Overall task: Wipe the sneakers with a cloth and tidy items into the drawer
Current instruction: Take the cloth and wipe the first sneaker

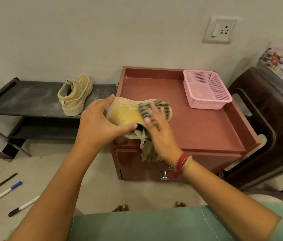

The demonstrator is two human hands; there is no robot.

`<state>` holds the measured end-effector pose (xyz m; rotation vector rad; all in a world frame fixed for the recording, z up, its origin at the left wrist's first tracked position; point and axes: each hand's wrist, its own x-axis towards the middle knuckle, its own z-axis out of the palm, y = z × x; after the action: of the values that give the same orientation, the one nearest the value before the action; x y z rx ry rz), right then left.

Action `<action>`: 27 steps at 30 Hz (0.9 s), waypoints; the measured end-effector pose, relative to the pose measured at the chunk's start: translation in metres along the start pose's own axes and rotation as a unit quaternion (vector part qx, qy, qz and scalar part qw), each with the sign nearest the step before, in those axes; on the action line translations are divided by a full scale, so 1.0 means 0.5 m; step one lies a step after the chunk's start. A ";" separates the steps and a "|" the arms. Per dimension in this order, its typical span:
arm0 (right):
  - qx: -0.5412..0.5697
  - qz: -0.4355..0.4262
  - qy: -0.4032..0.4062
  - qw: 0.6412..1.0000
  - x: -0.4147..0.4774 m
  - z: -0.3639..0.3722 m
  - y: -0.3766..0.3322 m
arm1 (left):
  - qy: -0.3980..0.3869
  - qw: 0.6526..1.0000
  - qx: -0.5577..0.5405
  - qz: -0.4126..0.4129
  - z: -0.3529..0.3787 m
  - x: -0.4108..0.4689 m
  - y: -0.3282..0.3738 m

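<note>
A person stands over a low reddish cabinet whose flat top serves as a worktop (198, 129), cleaning a yellow sneaker (125, 113) held just above its front left corner. The sneaker lies tipped on its side, its long axis running left to right across the person's body, sole edge turned toward the wall and the laced opening facing down toward the person. The left hand (100, 122) has the grip: fingers curl over the left end and the thumb hooks under the rim of the opening. The right hand (159, 129) is nearer the other end, its fingers fairly straight and spread, pressing a striped cloth (149, 153) flat against the sneaker's side; the rest of the cloth hangs loose below the palm, in front of the drawer (128, 162). Any wiping stroke would likely travel along that left-to-right axis, toward or away from the holding hand. The second sneaker (75, 95) sits upright on a black shoe rack (24, 100) to the left, well apart. A pink basket (208, 103) rests at the worktop's back right, and several pens (3, 193) lie on the floor at lower left.
</note>
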<state>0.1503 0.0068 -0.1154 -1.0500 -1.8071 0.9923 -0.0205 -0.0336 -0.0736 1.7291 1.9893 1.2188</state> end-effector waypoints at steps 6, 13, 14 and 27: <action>0.020 0.001 0.031 0.999 0.024 -0.006 0.009 | -0.005 1.000 0.001 -0.003 -0.002 0.001 -0.002; -0.051 -0.101 -0.013 0.994 0.020 0.002 0.005 | -0.011 0.997 0.057 0.053 0.003 -0.004 0.008; -0.052 -0.072 0.014 0.996 0.035 -0.005 0.014 | -0.012 0.997 0.064 0.051 0.003 -0.004 0.009; -0.087 -0.111 -0.003 0.990 0.021 0.000 -0.002 | -0.022 0.994 0.084 0.059 -0.001 -0.007 0.009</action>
<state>0.1466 0.0159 -0.1117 -0.9233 -1.9935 0.7157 -0.0167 -0.0372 -0.0714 1.9605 2.0424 1.0636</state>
